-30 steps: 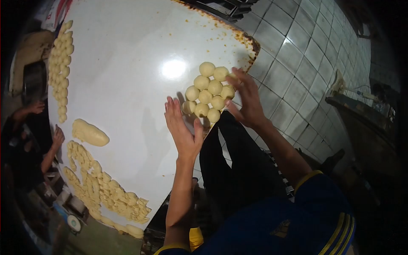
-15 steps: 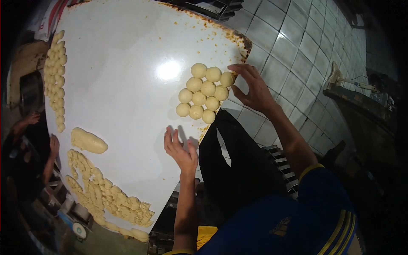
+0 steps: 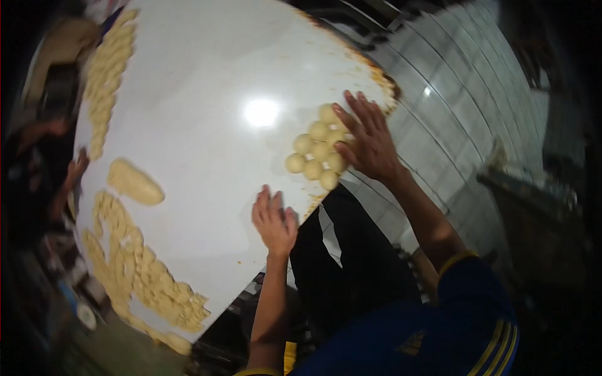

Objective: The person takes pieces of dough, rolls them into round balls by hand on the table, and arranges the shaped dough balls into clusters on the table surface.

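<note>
Several round dough balls (image 3: 320, 151) sit close together near the right edge of the white table (image 3: 207, 81). Over the far right side of this cluster is my right hand (image 3: 370, 138), its fingers spread and partly covering some balls; whether it touches them I cannot tell. My left hand (image 3: 274, 219) is low over the table, below and left of the balls, fingers apart and holding nothing.
At the left are a large dough log (image 3: 135, 182), a spread of cut dough pieces (image 3: 147, 272) and a long row of small dough pieces (image 3: 110, 81). A co-worker's hand (image 3: 78, 166) rests at the left table edge. Tiled floor (image 3: 439, 106) lies right.
The view has shifted and blurred. My right hand has moved from the right side of the balls to over them. My left hand, beside the balls a second ago, is now farther below them.
</note>
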